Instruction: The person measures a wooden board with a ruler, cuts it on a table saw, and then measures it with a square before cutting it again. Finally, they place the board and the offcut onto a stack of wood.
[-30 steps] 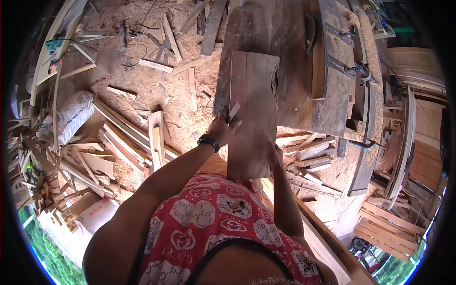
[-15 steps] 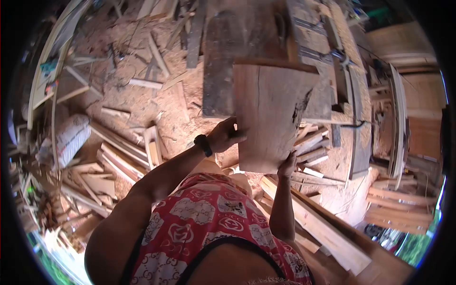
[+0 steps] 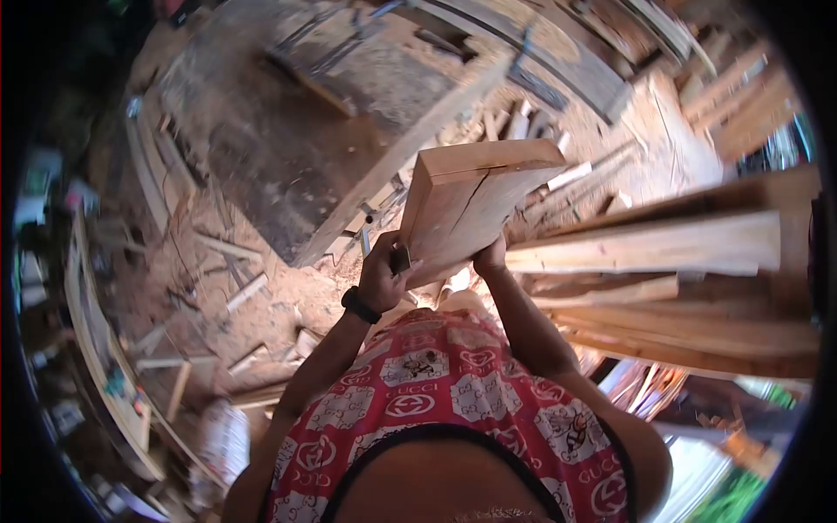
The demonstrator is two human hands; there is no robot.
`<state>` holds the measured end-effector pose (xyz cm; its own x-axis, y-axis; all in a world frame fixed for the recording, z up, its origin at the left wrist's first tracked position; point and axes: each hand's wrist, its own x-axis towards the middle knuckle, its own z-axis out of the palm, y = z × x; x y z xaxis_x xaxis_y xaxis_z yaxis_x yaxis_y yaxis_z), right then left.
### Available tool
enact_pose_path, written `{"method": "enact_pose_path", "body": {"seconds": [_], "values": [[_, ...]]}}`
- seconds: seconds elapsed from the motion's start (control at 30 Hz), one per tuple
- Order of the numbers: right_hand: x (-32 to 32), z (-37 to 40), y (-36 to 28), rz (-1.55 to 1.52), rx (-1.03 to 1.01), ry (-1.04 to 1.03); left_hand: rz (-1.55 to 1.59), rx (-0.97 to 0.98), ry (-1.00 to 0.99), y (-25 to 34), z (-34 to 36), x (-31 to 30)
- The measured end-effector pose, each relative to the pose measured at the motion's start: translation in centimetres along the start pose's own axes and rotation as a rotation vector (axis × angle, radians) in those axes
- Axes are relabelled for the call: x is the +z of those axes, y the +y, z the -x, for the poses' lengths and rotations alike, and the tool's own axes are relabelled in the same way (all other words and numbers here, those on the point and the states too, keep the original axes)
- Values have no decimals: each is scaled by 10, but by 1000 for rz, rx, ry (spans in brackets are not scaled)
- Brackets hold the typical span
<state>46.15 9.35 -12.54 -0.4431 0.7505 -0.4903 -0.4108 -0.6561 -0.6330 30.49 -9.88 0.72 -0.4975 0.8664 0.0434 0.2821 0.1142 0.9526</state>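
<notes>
A thick wooden board (image 3: 475,205) is held out in front of my body, tilted, with its end face up and a dark crack running down its broad face. My left hand (image 3: 384,275), with a black watch on the wrist, grips its lower left edge. On the lower right side, my right hand (image 3: 491,256) is wrapped round the edge, its fingers partly hidden by the board. Beyond the board stands a dark, dusty worktable (image 3: 270,174).
Long planks (image 3: 654,246) lie stacked to the right. Offcuts (image 3: 248,292) and sawdust cover the floor at the left. A white sack (image 3: 225,444) sits at lower left. Another long bench (image 3: 558,61) runs behind the worktable.
The view has turned to the right, so the worktable now appears farther left and the plank stack nearer. The board has tipped from its broad face to show its end and side, still in both hands.
</notes>
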Motion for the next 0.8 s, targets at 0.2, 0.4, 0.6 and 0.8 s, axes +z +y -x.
{"method": "enact_pose_path", "body": {"seconds": [0.2, 0.4, 0.6, 0.8], "values": [[-60, 19, -39, -186, -82, 39, -175, -120, -412, 58, -28, 39], [-183, 48, -96, -176, -268, 122, -143, -2, -496, 46, -55, 105], [-250, 103, -156, -275, -298, 454, -310, 23, -545, 26, -89, 134], [-274, 131, -161, -243, -380, 437, -594, 354, -587, 40, -159, 147]]}}
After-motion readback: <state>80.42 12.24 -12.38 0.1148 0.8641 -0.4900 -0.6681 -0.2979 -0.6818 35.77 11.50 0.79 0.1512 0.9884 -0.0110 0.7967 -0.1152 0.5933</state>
